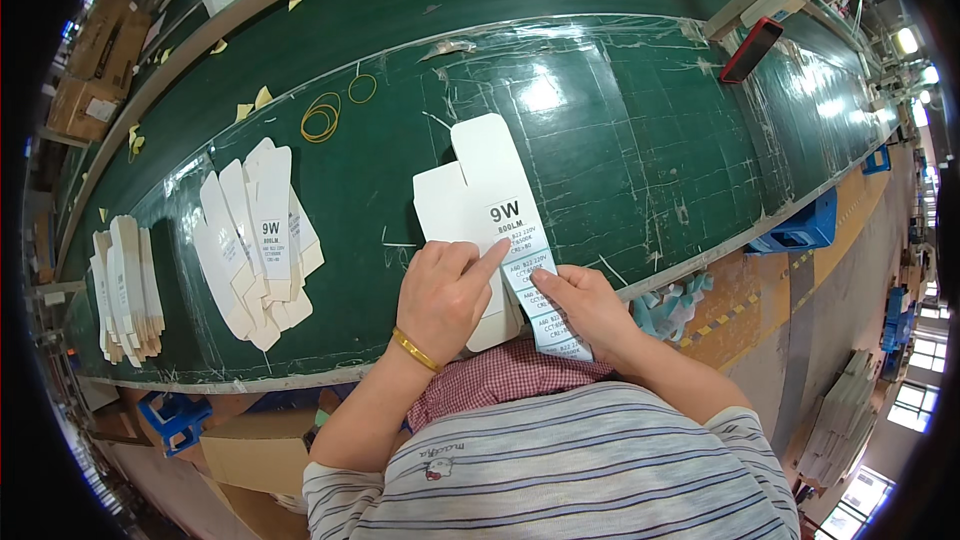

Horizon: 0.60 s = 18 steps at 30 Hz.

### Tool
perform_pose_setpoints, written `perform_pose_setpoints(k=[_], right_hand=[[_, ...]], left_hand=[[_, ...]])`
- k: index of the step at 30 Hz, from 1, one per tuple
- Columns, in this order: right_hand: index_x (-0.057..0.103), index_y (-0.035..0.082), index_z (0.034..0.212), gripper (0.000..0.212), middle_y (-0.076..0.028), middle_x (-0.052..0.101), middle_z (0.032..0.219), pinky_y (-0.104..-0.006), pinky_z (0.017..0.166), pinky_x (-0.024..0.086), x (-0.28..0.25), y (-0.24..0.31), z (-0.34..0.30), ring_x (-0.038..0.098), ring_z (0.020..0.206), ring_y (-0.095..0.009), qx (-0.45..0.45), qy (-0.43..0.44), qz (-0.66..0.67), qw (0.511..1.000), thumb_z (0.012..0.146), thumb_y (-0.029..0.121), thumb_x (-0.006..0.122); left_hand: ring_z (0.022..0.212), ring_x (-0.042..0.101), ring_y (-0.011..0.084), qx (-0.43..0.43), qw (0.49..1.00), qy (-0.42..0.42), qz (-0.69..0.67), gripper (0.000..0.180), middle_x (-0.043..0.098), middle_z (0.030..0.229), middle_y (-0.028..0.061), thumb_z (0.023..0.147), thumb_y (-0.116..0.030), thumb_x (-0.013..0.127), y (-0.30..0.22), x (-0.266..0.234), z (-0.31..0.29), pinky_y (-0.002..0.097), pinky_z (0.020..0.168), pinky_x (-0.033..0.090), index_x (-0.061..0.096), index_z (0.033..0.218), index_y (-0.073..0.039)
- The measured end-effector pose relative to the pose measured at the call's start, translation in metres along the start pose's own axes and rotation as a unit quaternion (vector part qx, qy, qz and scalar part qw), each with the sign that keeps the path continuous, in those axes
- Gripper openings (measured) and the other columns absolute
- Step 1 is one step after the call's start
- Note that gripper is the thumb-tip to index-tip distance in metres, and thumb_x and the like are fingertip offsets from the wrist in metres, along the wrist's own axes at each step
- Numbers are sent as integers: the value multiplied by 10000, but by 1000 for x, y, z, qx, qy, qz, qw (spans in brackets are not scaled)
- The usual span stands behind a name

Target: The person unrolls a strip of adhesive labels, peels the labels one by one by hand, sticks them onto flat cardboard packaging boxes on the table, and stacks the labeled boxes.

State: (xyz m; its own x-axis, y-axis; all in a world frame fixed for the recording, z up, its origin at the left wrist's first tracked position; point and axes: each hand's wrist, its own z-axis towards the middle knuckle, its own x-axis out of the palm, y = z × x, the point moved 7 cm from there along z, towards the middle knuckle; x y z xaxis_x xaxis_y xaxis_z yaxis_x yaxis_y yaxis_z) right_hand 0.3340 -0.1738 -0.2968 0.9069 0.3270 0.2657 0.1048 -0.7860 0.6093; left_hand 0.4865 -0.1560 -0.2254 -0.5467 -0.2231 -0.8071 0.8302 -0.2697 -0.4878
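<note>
In front of me a flattened white carton (462, 202) with black print lies on the green table, its flaps pointing away. My left hand (443, 292), a yellow bangle at its wrist, rests over the carton's left part. Its index finger is stretched out and its tip touches the printed area beside a label; the other fingers are curled loosely. In my right hand (588, 306) a strip of pale blue-white labels (548, 315) is pinched between thumb and fingers. The strip's top end lies on the carton's right edge, and its lower end hangs over the table edge toward my lap.
On the left lie a fanned pile of flattened cartons (262, 240) and a tighter stack (127, 290). Yellow rubber bands (320, 118) lie farther back. A red phone-like object (751, 50) leans at the far right. Blue plastic stools (805, 223) stand beyond the edge.
</note>
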Motion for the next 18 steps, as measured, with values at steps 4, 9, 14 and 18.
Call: perform_pose_setpoints(k=[4,9,14,18], right_hand=[[611,-22,966,240,-34,649,797,-199,523,473,0,0,1,576,612,-56,1,-2,-8,1000,960,208,543],[614,-21,962,239,-31,647,791,-196,512,466,0,1,0,572,604,-54,4,-5,-7,1000,959,208,546],[620,-24,963,236,-26,647,784,-193,502,458,0,0,1,565,589,-50,4,-6,-8,1000,956,201,549],[623,-27,962,237,-14,639,779,-193,502,443,1,3,-4,551,589,-43,-13,-8,-29,999,945,203,566]], left_hand=[[762,503,226,-1,1000,6,-1,391,528,819,61,700,10,624,1,1,1,343,689,436,678,1078,-78],[758,502,226,-3,999,42,10,422,520,807,55,705,0,625,0,2,6,343,688,442,652,1118,-85],[729,495,212,35,996,71,31,437,516,800,44,713,-26,633,0,7,8,321,655,444,634,1145,-92],[693,490,202,68,992,96,50,450,506,778,36,714,-44,638,-3,12,12,306,626,447,618,1161,-86]])
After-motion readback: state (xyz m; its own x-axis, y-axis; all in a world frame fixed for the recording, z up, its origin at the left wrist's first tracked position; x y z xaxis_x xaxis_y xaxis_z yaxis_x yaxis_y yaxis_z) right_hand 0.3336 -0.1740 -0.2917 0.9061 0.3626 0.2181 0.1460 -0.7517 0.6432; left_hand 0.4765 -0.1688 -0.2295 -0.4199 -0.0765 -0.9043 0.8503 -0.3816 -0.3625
